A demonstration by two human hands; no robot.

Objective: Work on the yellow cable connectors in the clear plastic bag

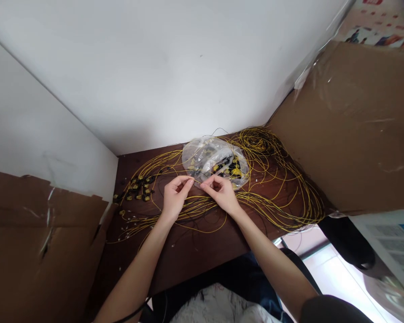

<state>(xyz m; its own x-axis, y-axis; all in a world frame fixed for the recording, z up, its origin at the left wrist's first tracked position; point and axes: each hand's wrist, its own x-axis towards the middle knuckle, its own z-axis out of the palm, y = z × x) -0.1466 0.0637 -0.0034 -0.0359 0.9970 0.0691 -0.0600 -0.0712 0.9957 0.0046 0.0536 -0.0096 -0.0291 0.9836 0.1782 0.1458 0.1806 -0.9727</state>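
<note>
Thumb and fingertips are pinched together on both my left hand [175, 197] and my right hand [222, 194], which face each other over the table. A thin yellow wire [196, 181] appears to run between the two pinches; its exact ends are too small to make out. Just behind my hands lies a clear plastic bag [193, 152] with small black and yellow parts [234, 170] in it. Beneath my wrists stretches a bundle of long yellow and black wires [202, 207], with small pale tips at its left end.
Several black and yellow parts [141, 187] with wires attached lie left on the dark wooden table [202, 251]. A tangled coil of yellow wire [257, 140] sits at the back right. A white wall [175, 67] and cardboard sheets [366, 125] enclose the table.
</note>
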